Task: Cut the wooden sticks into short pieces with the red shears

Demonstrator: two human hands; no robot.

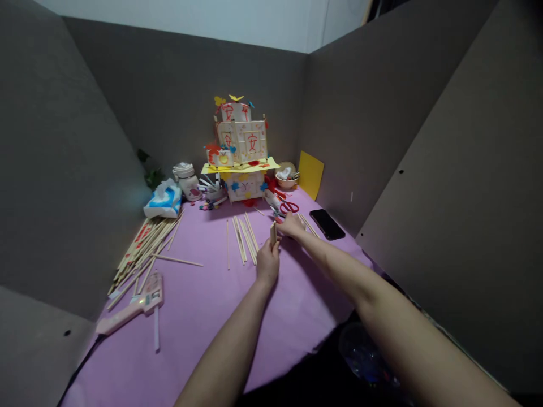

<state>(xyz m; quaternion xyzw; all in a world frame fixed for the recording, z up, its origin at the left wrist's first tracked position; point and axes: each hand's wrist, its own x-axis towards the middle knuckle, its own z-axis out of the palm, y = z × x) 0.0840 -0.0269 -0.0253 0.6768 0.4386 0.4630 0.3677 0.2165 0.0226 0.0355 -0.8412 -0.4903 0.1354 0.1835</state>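
Note:
My left hand (268,263) is closed around a small bundle of short wooden sticks (273,233), which stand up out of the fist. Just beyond it, my right hand (292,225) is closed on a small red-handled tool that looks like pliers (278,219); the fingers hide part of it. Several loose wooden sticks (240,240) lie side by side on the cloth to the left of my hands. More thin sticks (309,225) lie to the right of my right hand. Red-handled scissors (289,207) rest just behind it.
A decorated paper-and-stick model house (244,141) stands at the back. On the left are a stick pile (146,249), a pink glue gun (142,305), a tissue pack (164,200) and a jar (186,181). A phone (326,224) and yellow card (310,174) are right; grey panels (190,73) surround the table.

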